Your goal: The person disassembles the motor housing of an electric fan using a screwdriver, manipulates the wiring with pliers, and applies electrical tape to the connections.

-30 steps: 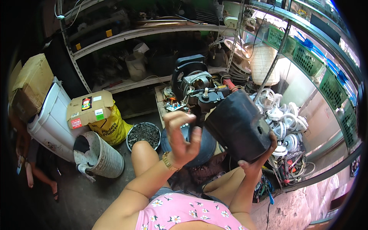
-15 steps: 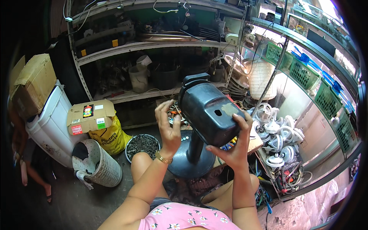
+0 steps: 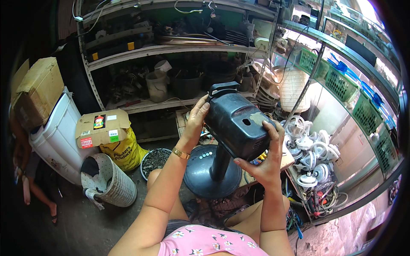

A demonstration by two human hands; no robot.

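Above the round black base [image 3: 198, 173], a black plastic cover [image 3: 232, 121] is held between a seated person's two bare hands. Its long axis runs at a slant: the far end, with a raised handle [image 3: 225, 86], lies beyond the base and a little to the left, while the near end comes back toward the person, over the base's right side. A dark hole [image 3: 246, 122] shows in the upper face.

At the near end, the right hand [image 3: 267, 164] grips a corner, fingers on top and thumb at the lower edge; it is the hand closer to the hole. On the far left, the left hand [image 3: 194, 123] is mostly straight and unclenched, its fingertips appearing to touch the cover's side just beside the handle. So the hands sit at opposite ends, diagonally across the cover.

From the base a black post [image 3: 220, 164] rises to the underside; whether the cover is seated there cannot be told. Left of the base stands a pale mesh bin [image 3: 124, 185]; to its right is a heap of white parts [image 3: 307, 180].
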